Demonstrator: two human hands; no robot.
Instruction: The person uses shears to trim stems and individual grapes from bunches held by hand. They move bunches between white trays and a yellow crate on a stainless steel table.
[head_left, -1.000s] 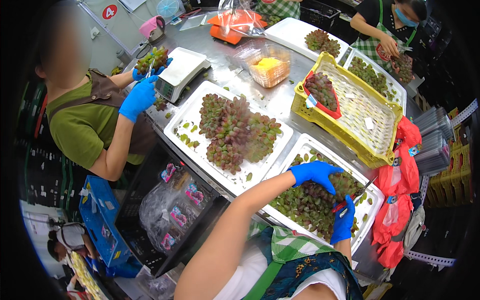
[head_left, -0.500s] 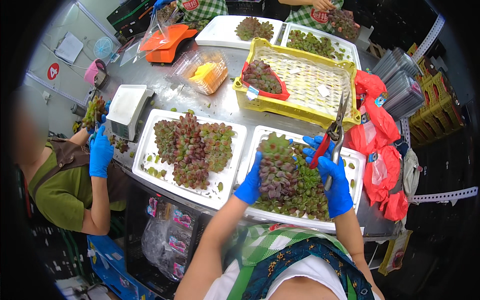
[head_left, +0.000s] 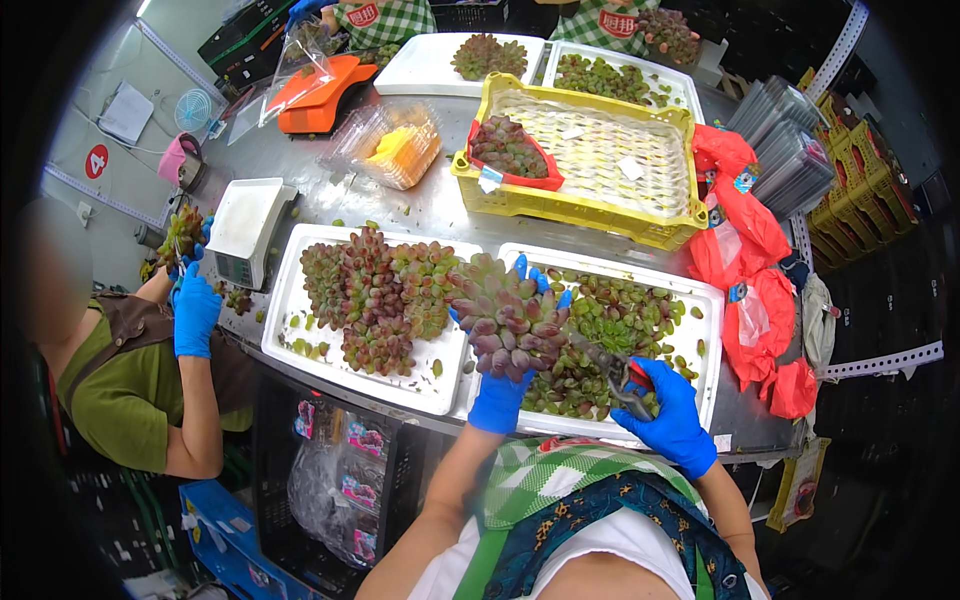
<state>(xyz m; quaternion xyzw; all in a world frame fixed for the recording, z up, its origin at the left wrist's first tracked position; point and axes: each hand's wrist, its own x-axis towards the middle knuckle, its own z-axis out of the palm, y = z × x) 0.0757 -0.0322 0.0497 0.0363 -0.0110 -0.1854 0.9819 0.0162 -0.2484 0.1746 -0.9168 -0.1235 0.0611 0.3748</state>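
In my blue-gloved left hand [head_left: 497,402] sits a purple-green succulent cluster [head_left: 508,318], raised above the inner edges of two white trays, with fingertips showing behind its leaves. My right hand [head_left: 664,418], also gloved blue, is wrapped round red-handled pruning shears [head_left: 608,362]. Their blades point left toward the cluster's lower right side. Beneath both hands lies the right white tray [head_left: 708,375], spread with loose green and reddish succulent leaves [head_left: 625,312]. The left white tray [head_left: 410,393] bears several reddish-green succulent clusters [head_left: 375,290] and a few fallen leaves.
Beyond the trays stands a yellow crate [head_left: 580,217] holding a red-wrapped succulent [head_left: 508,150]. Red bags [head_left: 745,250] line the right edge. A scale [head_left: 250,225] and clear plastic boxes [head_left: 392,145] stand left. A co-worker's gloved hand [head_left: 197,312] works there; others stand across the table.
My left hand has lifted the succulent cluster up and left, tilting its face toward me. The shears have come down from upright to beside it, lower in my right hand.
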